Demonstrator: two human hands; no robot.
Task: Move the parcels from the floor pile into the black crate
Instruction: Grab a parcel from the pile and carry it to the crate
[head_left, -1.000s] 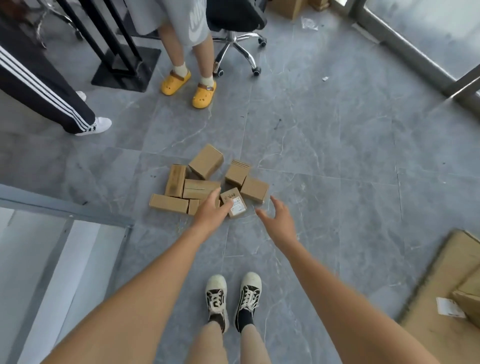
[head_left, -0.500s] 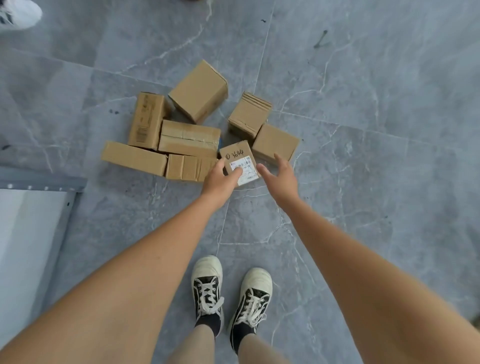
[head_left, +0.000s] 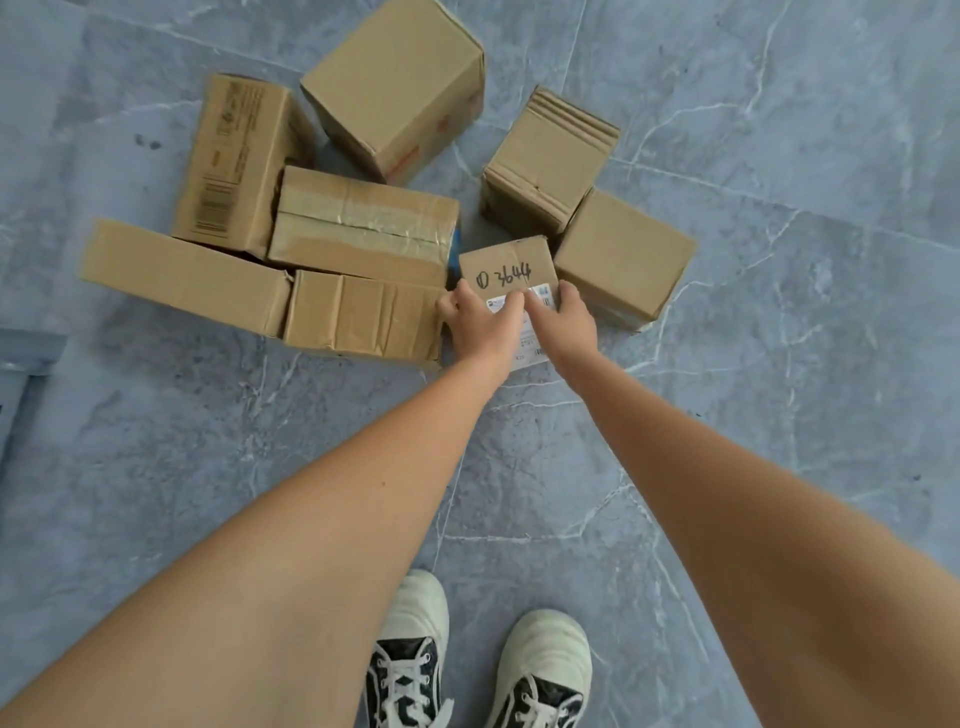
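Several brown cardboard parcels lie in a pile on the grey floor. The nearest is a small parcel (head_left: 506, 267) with "3644" handwritten on top and a white label. My left hand (head_left: 480, 322) grips its left side, thumb on top. My right hand (head_left: 563, 319) grips its right side, fingers curled over the label. Both hands cover most of the label. A square parcel (head_left: 623, 257) touches it on the right, and a creased flat parcel (head_left: 363, 317) lies against its left. The black crate is out of view.
More parcels sit behind: a taped one (head_left: 363, 223), a long flat one (head_left: 182, 275), a barcode-printed one (head_left: 234, 161), a big tilted one (head_left: 400, 83) and a ribbed one (head_left: 550, 161). My two shoes (head_left: 478, 665) stand on the floor. A grey edge (head_left: 26, 353) shows at the left.
I have leaned down closer to the pile. Both hands moved in from beside the small labelled parcel and now hold it from either side.
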